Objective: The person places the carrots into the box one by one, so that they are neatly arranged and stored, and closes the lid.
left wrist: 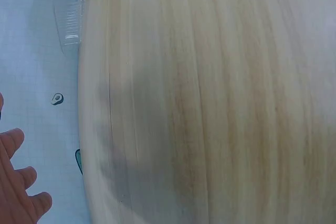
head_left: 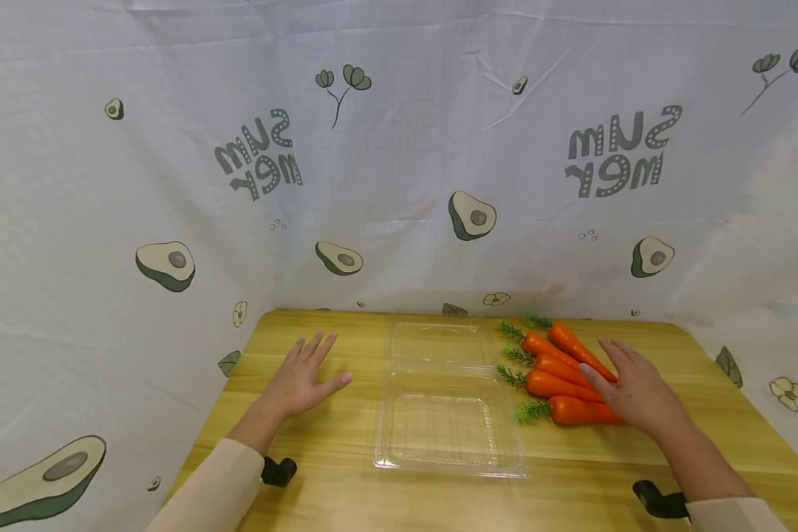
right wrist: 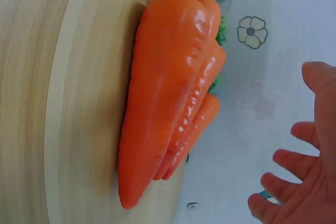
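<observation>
Several orange carrots [head_left: 575, 410] with green leafy tops [head_left: 534, 411] lie side by side on the right of the table, tops to the left. My right hand [head_left: 640, 388] is over their tapered ends, fingers spread, holding nothing; in the right wrist view a gap shows between that hand [right wrist: 302, 177] and the nearest carrot [right wrist: 163, 72]. A clear plastic clamshell box [head_left: 448, 468] lies in the middle, its lid [head_left: 439, 344] folded back and nothing visible inside. To its left, my left hand [head_left: 299, 382] is held with spread fingers, gripping nothing.
The wood-grain table [head_left: 332, 476] ends at a white cloth [head_left: 399, 244] printed with avocados, which hangs along the back and both sides. A black wrist-camera mount [head_left: 278, 471] is under the left wrist, another black mount [head_left: 658, 500] by the right.
</observation>
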Demonstrator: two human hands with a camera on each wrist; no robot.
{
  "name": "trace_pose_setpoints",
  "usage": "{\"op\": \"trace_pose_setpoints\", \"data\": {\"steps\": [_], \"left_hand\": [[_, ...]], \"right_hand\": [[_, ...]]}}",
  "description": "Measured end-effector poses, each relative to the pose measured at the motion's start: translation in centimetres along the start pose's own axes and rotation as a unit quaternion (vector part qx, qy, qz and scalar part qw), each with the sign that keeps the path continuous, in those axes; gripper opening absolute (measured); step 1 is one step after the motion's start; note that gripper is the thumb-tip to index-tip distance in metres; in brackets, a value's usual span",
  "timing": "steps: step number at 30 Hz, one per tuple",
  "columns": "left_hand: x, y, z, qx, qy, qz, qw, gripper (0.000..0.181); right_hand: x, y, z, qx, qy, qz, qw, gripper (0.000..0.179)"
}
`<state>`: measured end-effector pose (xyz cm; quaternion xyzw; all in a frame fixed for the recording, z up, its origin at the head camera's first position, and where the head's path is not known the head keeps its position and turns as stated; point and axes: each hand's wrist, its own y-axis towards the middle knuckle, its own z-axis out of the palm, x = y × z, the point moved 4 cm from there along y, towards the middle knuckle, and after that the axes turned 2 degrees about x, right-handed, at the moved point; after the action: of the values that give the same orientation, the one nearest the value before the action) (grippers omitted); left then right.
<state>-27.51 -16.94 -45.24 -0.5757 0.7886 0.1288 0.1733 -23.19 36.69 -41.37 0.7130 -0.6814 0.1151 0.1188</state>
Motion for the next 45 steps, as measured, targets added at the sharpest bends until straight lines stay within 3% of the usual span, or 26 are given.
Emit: {"op": "trace_pose_setpoints", "data": {"steps": [9,15,25,41,45], "left_hand": [[-0.4,0.0,0.6,0.006,-0.075,0.014,0.997,0.088],[-0.8,-0.1,1.2,0.01,-0.155,0.002,0.9879,0.083],[-2.0,-0.2,2.3,0.01,-0.298,0.028,0.9541,0.071],[-3.3,0.4,4.3,-0.034,-0.413,0.019,0.9099,0.062],[-3.7,0.5,4.9,-0.038,-0.454,0.029,0.89,0.06]], "right_hand": [[0.0,-0.4,0.0,-0.006,0.058,0.023,0.998,0.082],[0.3,-0.9,0.1,-0.004,0.134,0.035,0.9903,0.079],[-0.2,-1.4,0.8,0.006,0.198,0.059,0.9784,0.082],[-0.7,-2.3,3.2,-0.032,0.238,0.051,0.9693,0.062],[-0.8,-2.5,3.9,-0.029,0.25,0.049,0.9666,0.059]]}}
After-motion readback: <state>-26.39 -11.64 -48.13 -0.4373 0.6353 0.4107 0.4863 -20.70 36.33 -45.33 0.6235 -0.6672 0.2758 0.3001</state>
